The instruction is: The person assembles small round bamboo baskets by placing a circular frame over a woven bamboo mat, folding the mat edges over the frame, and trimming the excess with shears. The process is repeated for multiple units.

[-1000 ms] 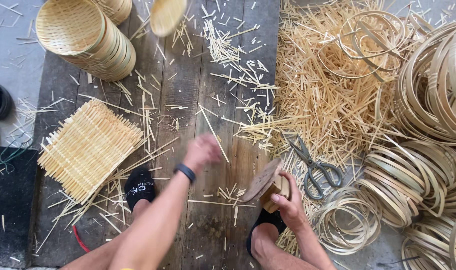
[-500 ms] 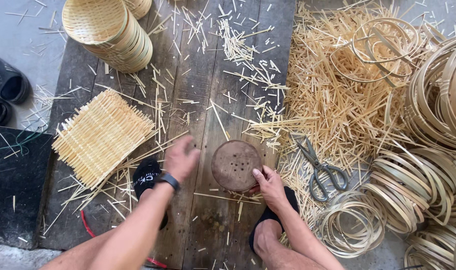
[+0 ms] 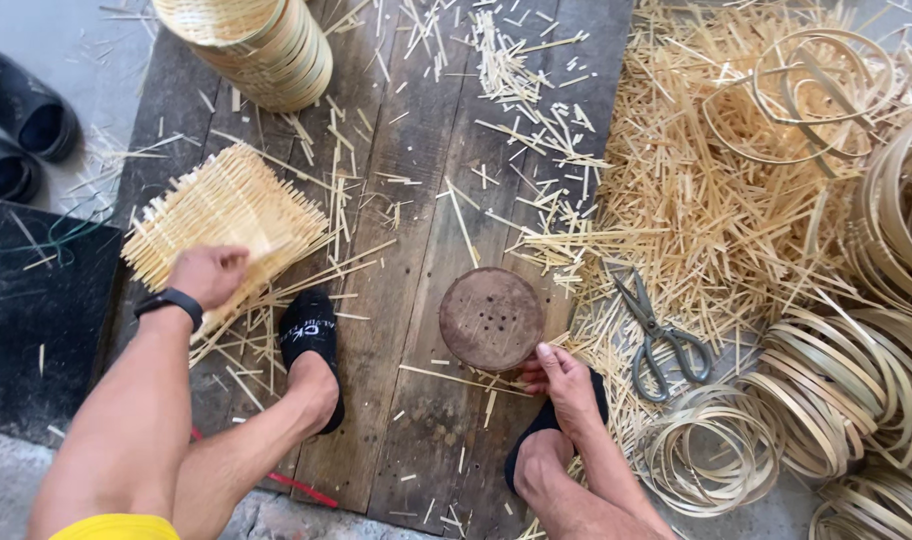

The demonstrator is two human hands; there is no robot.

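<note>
My left hand [image 3: 208, 275] rests on a square woven bamboo mat [image 3: 226, 215] lying on the dark wooden boards at the left, fingers closed over its near edge. My right hand [image 3: 558, 378] holds the near rim of a round brown wooden disc [image 3: 491, 318] with small holes, which lies flat on the boards between my feet. A black band sits on my left wrist.
A stack of woven bamboo baskets [image 3: 251, 40] stands at the top left. Scissors [image 3: 658, 335] lie right of the disc amid loose bamboo slivers [image 3: 696, 190]. Coiled bamboo hoops [image 3: 856, 370] pile up at the right. Black shoes [image 3: 21, 130] sit at the far left.
My left hand swung left from the middle of the boards onto the woven mat. The disc went from tilted in my right hand to lying flat on the boards.
</note>
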